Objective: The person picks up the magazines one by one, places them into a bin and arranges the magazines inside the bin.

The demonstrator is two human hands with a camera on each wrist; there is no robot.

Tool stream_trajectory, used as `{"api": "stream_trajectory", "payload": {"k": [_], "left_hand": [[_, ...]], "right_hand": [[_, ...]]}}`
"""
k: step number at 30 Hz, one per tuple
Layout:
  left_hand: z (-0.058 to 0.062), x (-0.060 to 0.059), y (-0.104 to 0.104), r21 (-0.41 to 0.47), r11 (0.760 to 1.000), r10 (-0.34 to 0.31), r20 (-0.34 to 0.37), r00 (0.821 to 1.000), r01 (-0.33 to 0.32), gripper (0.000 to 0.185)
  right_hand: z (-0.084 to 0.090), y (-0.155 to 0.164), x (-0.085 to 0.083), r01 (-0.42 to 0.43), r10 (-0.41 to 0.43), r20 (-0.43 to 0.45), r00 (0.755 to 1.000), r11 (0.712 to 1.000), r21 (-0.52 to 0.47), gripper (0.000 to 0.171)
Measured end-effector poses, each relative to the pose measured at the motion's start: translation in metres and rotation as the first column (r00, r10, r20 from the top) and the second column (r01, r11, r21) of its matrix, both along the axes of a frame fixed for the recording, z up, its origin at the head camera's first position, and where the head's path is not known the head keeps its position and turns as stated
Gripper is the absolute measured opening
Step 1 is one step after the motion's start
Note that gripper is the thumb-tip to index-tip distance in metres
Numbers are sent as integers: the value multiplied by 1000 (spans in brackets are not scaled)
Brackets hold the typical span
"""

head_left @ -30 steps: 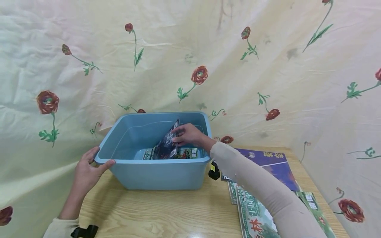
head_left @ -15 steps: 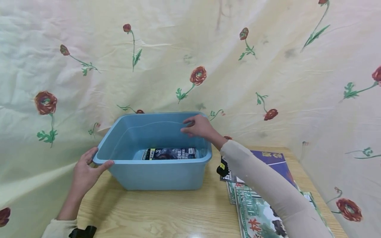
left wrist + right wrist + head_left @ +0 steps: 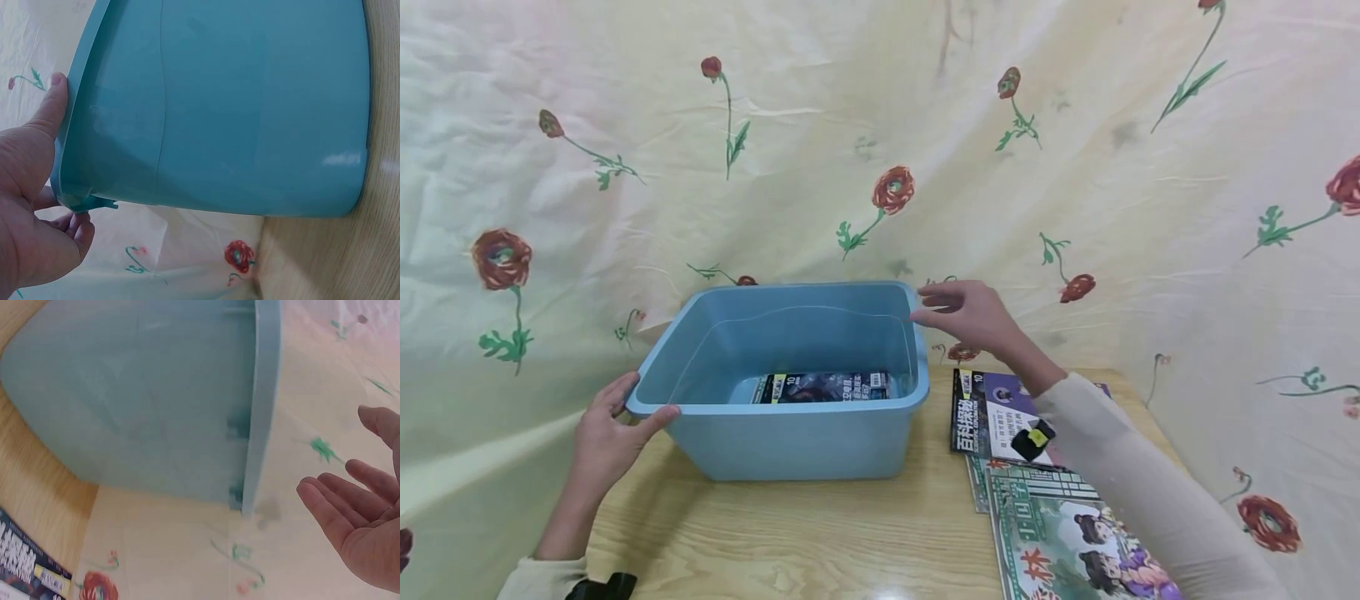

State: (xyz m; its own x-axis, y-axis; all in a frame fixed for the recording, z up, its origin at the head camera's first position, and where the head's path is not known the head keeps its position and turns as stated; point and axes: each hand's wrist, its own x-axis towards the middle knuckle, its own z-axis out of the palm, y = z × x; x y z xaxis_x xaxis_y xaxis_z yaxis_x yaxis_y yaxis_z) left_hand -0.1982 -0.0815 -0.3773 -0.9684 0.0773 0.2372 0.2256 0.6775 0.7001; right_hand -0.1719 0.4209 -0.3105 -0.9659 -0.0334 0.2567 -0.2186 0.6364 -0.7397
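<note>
A blue plastic tub stands on the table. My left hand grips its rim at the near left corner; in the left wrist view the thumb lies along the rim and the other fingers curl beneath it. Inside the tub a dark magazine lies flat, its lower part hidden by the front wall. Above the tub's right rim is my right hand, holding nothing. The right wrist view shows its fingers loosely extended, apart from the tub's wall.
On the wooden table, right of the tub, lies a purple and black magazine. Nearer me, green magazines overlap, partly covered by my right sleeve. A flowered cloth hangs behind the tub.
My right hand lowered the dark magazine into the tub and let go of it. It then moved up and right, out over the right rim. My left hand stayed on the rim.
</note>
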Motion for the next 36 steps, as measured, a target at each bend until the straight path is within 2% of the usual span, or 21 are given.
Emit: {"api": "stream_trajectory", "payload": {"k": [7, 12, 24, 29, 36], "left_hand": [[0, 1, -1, 0, 1000, 3, 10, 1000, -3, 97], [0, 0, -2, -9, 1000, 4, 6, 1000, -4, 97], [1, 0, 0, 4, 1000, 5, -5, 1000, -5, 96], [-1, 1, 0, -8, 1000, 0, -12, 1000, 0, 95], [0, -1, 0, 1, 1000, 1, -31, 1000, -1, 95]], "right_hand": [[-7, 48, 25, 75, -75, -2, 997, 996, 39, 68], [-23, 85, 42, 152, -150, -34, 988, 986, 69, 67], [-96, 165, 74, 266, -260, -59, 964, 954, 137, 65], [-128, 189, 89, 289, -294, 9, 956, 945, 155, 73], [-168, 211, 106, 362, -386, 104, 916, 911, 196, 86]]}}
